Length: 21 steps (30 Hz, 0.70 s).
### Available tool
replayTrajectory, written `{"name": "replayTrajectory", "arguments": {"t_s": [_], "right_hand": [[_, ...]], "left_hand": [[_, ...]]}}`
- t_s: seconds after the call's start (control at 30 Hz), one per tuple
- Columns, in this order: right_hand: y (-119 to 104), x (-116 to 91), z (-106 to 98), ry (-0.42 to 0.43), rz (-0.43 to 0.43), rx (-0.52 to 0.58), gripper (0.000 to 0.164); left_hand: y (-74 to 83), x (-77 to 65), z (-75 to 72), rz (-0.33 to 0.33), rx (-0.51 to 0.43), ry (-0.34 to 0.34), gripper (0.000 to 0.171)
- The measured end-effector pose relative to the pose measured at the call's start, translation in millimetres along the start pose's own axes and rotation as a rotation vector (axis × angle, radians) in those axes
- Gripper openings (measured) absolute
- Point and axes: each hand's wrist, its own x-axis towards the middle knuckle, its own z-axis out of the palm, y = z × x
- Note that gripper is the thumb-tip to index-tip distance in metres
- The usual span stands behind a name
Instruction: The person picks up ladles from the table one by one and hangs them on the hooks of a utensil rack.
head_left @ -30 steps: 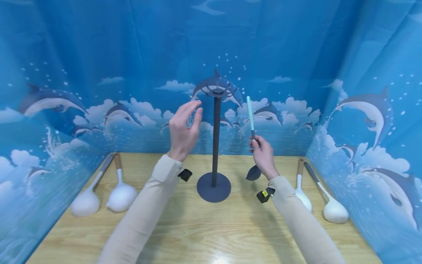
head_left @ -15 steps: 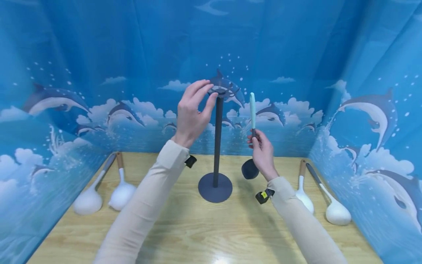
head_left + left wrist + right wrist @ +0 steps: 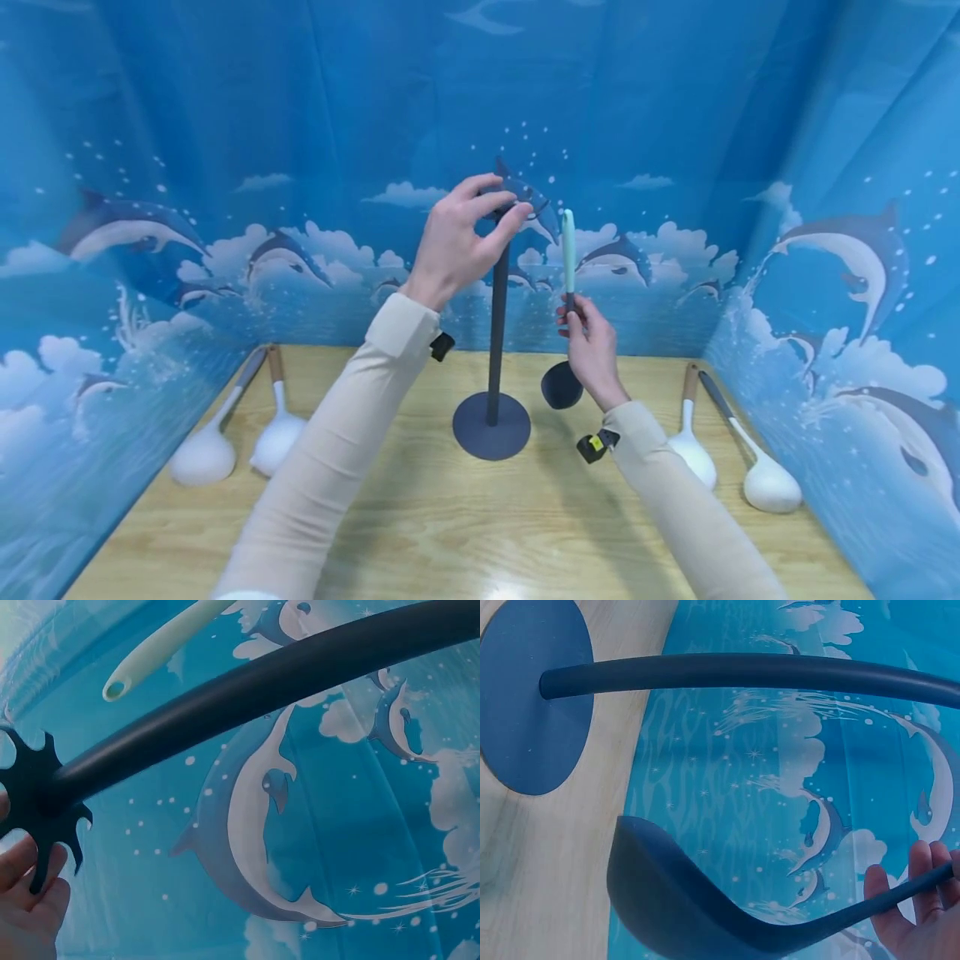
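Note:
A dark utensil stand with a round base and a crown of hooks stands upright on the table. At its top, my left hand has its fingers curved about the hooks, which it partly hides in the head view. The left wrist view shows fingertips against the hook prongs. My right hand pinches the dark shaft of a ladle, right of the stand and apart from it. The ladle's mint-green handle points up and its dark bowl hangs down above the table.
Two white ladles lie at the table's left side, and two more white ladles lie at the right. A blue dolphin-print curtain closes off the back and both sides of the wooden table.
My left hand has risen and moved right from beside the pole to the stand's hooks. My right hand has shifted slightly left and up, and the ladle's bowl has turned and swung left.

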Motion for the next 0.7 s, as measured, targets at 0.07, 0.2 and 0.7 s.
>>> {"name": "replayTrajectory", "arguments": {"t_s": [0.07, 0.2, 0.7], "right_hand": [[3, 1, 1, 0.003, -0.020, -0.016, 0.034], [3, 3, 1, 0.009, -0.037, -0.028, 0.034], [-16, 4, 6, 0.025, -0.088, -0.057, 0.031]], "left_hand": [[1.2, -0.4, 0.2, -0.005, 0.001, -0.018, 0.042], [1.0, 0.2, 0.5, 0.004, -0.019, -0.023, 0.038], [-7.8, 7.7, 2.0, 0.013, -0.147, -0.014, 0.027]]}}
